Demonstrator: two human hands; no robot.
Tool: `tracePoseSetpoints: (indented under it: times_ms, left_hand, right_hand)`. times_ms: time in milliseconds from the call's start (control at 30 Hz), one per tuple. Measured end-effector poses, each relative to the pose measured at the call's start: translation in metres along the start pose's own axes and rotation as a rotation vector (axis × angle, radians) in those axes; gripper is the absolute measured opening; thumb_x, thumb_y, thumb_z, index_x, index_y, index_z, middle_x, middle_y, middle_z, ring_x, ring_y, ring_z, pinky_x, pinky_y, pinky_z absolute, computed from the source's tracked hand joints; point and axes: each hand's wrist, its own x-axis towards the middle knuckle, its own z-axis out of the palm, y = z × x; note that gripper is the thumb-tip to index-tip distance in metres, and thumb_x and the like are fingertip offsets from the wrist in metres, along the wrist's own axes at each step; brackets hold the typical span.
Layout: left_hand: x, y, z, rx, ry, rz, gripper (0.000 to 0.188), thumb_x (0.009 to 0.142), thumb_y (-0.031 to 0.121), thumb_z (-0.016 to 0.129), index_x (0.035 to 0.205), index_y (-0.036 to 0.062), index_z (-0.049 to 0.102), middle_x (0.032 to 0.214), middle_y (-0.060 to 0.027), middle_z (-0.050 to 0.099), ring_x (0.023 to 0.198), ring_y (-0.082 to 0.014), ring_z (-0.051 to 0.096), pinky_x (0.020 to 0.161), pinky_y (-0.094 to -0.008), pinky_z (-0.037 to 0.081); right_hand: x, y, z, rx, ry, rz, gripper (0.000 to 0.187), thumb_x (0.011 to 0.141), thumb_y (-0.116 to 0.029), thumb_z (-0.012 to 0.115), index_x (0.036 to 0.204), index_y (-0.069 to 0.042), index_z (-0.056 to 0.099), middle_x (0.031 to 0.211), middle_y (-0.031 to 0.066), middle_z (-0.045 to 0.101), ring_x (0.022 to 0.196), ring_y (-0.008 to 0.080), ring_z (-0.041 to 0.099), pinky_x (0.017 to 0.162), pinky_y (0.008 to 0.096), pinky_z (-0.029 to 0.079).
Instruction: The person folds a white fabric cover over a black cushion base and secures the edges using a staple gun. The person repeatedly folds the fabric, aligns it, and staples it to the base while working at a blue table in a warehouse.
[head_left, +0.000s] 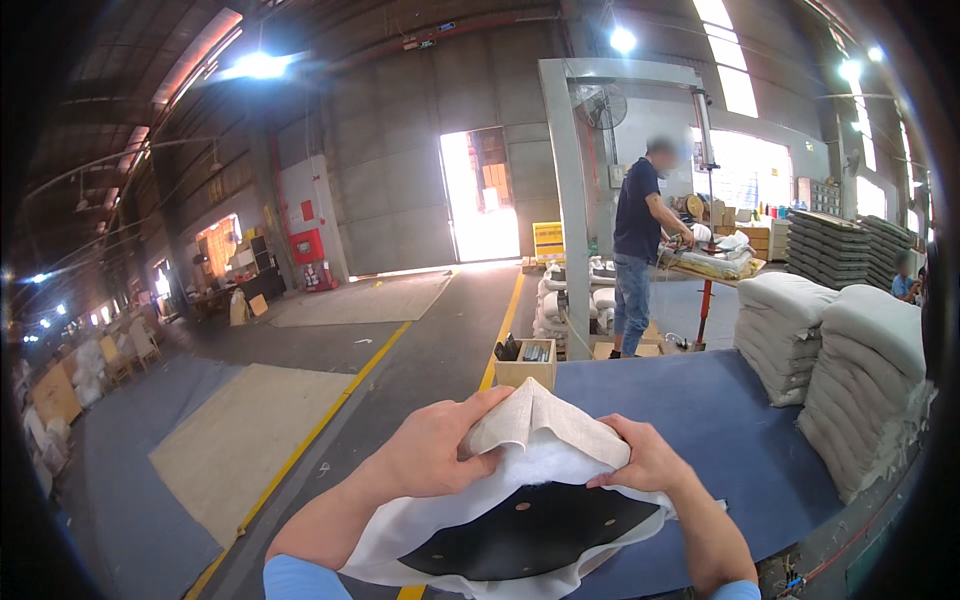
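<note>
Between my hands is a seat cushion cover of off-white fabric (545,418), its far corner raised to a point. White fluffy padding (548,461) shows inside that corner. Below it lies a black board (530,535) with a few small round holes, ringed by the loose white edge of the fabric. My left hand (432,445) grips the corner's left side, thumb inside and fingers outside. On the right side of the same corner, my right hand (645,458) pinches the fabric edge.
A blue-topped table (700,420) extends beyond the cushion. Stacked white cushions (868,370) stand at its right. A wooden box (524,366) with dark items sits at its far left edge. Another person (638,240) works at a press frame (565,200) behind it. Yellow lines (340,400) mark the floor.
</note>
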Motion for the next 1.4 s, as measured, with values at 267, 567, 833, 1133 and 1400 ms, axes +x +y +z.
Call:
tracePoseSetpoints:
  times_ms: [267,567,833,1133,1400]
  left_hand:
    - [0.009,-0.014,0.018,-0.221,0.123,0.292,0.070,0.088,0.003,0.073,0.155,0.0045,0.051,0.137,-0.0188,0.060,0.123,-0.0318,0.064,0.111,-0.0405,0.049]
    - [0.030,-0.008,0.049,-0.027,0.180,0.431,0.069,0.088,-0.004,0.060,0.157,0.0006,0.051,0.156,-0.0223,0.055,0.144,-0.0397,0.055,0.121,-0.0423,0.043]
    - [0.048,0.000,0.058,-0.138,0.356,0.495,0.037,0.101,0.007,0.064,0.136,-0.0014,0.071,0.143,-0.0177,0.068,0.132,-0.0313,0.066,0.112,-0.0393,0.051]
    - [0.060,-0.007,0.069,-0.377,0.441,0.345,0.023,0.111,0.017,0.062,0.118,-0.0004,0.076,0.108,-0.0118,0.079,0.098,-0.0163,0.072,0.090,-0.0305,0.055]
    - [0.074,-0.021,0.069,-0.590,0.420,0.065,0.031,0.116,0.026,0.057,0.109,0.0018,0.075,0.091,0.0003,0.071,0.081,-0.0071,0.058,0.076,-0.0275,0.049]
  right_hand:
    - [-0.004,-0.002,-0.007,-0.048,-0.017,-0.022,0.091,0.074,-0.030,0.100,0.149,-0.003,0.057,0.139,0.0194,0.067,0.129,0.0331,0.066,0.110,0.0420,0.051]
    - [0.020,-0.079,0.009,0.129,0.280,-0.422,0.064,0.091,-0.010,0.077,0.151,0.000,0.057,0.155,0.0202,0.058,0.139,0.0309,0.061,0.113,0.0384,0.048]
    - [0.028,-0.073,0.026,0.162,0.560,-0.379,0.026,0.101,0.004,0.064,0.125,0.002,0.074,0.131,0.0175,0.075,0.111,0.0253,0.075,0.092,0.0311,0.058]
    - [0.042,-0.069,0.028,0.137,0.680,-0.213,0.013,0.105,-0.004,0.066,0.112,-0.001,0.076,0.089,0.0122,0.076,0.072,0.0143,0.065,0.069,0.0282,0.051]
    - [0.060,-0.068,0.021,0.227,0.623,-0.094,0.019,0.111,-0.010,0.061,0.102,0.001,0.073,0.082,-0.0026,0.064,0.076,0.0047,0.052,0.068,0.0243,0.044]
